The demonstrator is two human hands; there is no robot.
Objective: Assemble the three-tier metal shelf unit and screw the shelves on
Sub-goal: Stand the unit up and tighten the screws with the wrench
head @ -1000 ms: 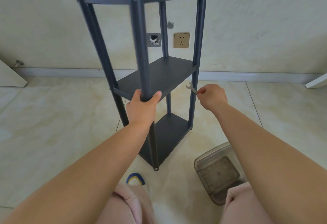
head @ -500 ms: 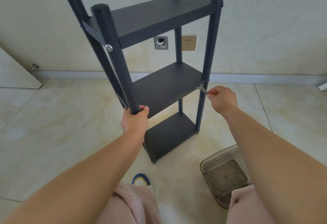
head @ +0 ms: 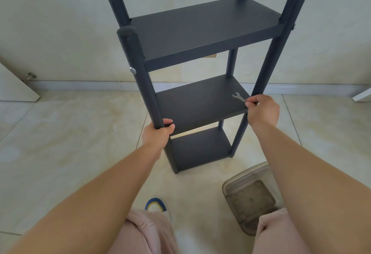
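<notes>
On the tiled floor [head: 60, 133] by the wall stands the dark three-tier shelf unit [head: 200, 30], upright, all three shelves between its four posts. Her left hand [head: 157, 133] wraps its grip around the near-left post, fingers curled right round it. Her right hand [head: 262, 109] pinches a small silver wrench [head: 238, 97] above the middle shelf's right end, beside the near-right post. Near her right knee sits a clear plastic container [head: 251, 199]
</notes>
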